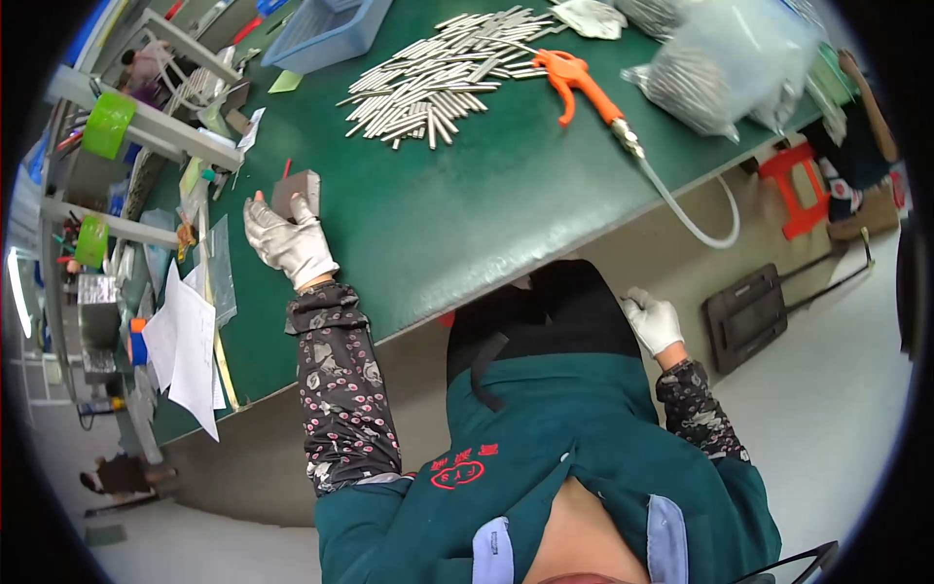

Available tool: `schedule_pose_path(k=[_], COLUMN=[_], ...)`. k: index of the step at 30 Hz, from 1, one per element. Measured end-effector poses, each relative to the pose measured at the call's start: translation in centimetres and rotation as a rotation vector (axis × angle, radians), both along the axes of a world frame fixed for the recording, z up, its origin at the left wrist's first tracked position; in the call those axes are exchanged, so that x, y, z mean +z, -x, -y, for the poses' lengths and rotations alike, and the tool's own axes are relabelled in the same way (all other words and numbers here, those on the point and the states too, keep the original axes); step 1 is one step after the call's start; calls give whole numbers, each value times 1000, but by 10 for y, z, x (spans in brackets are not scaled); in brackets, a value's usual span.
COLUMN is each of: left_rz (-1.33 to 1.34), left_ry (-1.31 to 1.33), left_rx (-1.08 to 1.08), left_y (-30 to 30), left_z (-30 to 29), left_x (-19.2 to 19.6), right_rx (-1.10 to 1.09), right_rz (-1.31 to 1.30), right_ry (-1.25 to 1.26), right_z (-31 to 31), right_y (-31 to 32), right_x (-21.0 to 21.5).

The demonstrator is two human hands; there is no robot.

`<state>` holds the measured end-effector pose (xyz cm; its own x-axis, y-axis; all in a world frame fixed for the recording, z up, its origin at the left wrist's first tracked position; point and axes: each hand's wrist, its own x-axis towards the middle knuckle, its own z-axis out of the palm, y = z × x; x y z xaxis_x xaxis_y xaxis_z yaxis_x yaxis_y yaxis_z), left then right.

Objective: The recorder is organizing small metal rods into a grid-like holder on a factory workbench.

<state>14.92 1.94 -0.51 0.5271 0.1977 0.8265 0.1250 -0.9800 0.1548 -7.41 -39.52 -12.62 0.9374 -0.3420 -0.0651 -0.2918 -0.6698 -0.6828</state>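
Note:
My left hand (289, 243), in a white glove with greyed fingertips, is closed around a grey-brown block (298, 193) on the left part of the green table. A thin red stick (287, 168) shows just beyond the block. Off the table, my right hand (654, 321), also gloved in white, hangs beside my leg with its fingers curled and nothing visible in them. Beyond my left hand lies a loose heap of short silver metal rods (428, 83). An orange air blow gun (576, 83) rests at the heap's right edge, tilted across the table.
A clear hose (696, 229) loops from the blow gun over the table's edge. Bags of metal parts (686, 83) sit at the far right, a blue bin (326, 34) at the back. Papers (185, 341) lie left. A red stool (793, 190) and black folding cart (747, 316) stand on the floor.

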Motion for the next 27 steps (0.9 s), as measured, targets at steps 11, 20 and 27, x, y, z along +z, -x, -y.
schedule_pose_path(k=[11, 20, 27], left_rz=[-43, -121, -164], left_ry=[101, 69, 110], left_rx=[-49, -46, -46], left_y=[18, 12, 12], left_z=[6, 4, 8], left_x=[-7, -5, 8], right_rx=[184, 238, 210], right_rz=[255, 68, 47], right_ry=[36, -66, -177], right_z=[-35, -42, -41], right_y=[28, 30, 27], right_x=[53, 63, 22])
